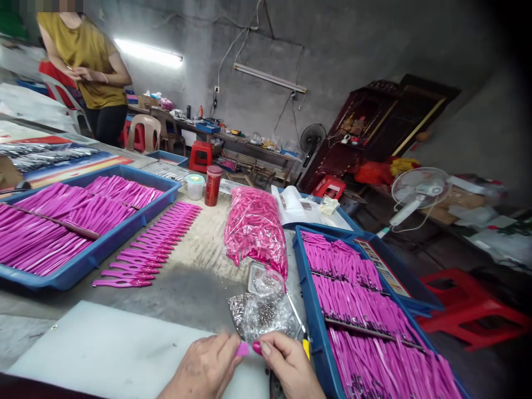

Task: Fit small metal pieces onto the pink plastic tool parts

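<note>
My left hand (208,363) is closed around a purple plastic handle piece (243,349), whose blunt end sticks out past the fingertips. Facing it, my right hand (290,361) pinches a small dark pink plastic cap (257,347) between thumb and forefinger. A narrow gap separates the two parts. Just beyond the hands sits a clear plastic bag of small shiny metal pieces (266,313). Under the left hand lies a pale cutting board (112,349). Purple handles with dark pink ends (153,244) form a neat row farther back.
Blue trays full of purple handles flank me, one left (75,280) and one right (310,293). A bag of pink parts (255,221), a red cup (213,188) and a lidded tub (195,187) stand mid-table. A yellow-handled tool (306,347) lies by my right hand. A person (89,61) stands back left.
</note>
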A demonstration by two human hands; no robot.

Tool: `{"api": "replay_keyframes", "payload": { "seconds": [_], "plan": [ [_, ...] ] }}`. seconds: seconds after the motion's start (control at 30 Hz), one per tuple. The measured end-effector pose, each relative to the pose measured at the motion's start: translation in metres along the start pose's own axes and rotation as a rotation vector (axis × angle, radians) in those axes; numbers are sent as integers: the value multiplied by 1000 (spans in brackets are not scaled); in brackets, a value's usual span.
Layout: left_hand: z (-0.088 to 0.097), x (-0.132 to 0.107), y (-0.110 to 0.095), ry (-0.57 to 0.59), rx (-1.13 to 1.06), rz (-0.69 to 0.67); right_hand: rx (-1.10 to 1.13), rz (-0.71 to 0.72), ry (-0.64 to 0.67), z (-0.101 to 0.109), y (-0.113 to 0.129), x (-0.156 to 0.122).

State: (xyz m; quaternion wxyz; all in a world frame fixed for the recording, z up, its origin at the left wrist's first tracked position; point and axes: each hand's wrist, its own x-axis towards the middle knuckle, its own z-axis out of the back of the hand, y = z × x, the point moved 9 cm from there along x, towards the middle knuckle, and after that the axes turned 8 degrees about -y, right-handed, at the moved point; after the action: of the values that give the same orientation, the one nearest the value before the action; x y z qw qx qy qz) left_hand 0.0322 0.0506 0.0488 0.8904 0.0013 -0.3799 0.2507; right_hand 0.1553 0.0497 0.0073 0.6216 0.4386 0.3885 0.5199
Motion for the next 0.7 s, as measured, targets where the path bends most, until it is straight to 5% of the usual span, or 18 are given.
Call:
{"api": "replay_keyframes", "payload": {
  "seconds": [0.2,0.4,0.7],
  "plan": [
    [-14,-11,1,125,-10,10,141,-135,50,-11,-16,-1],
    [-11,-7,-2,94,1,-9,208,-208,50,-19,-25,-4],
    [-14,-6,-3,172,-46,14,147,-105,83,-26,-19,-7]
  ]
}}
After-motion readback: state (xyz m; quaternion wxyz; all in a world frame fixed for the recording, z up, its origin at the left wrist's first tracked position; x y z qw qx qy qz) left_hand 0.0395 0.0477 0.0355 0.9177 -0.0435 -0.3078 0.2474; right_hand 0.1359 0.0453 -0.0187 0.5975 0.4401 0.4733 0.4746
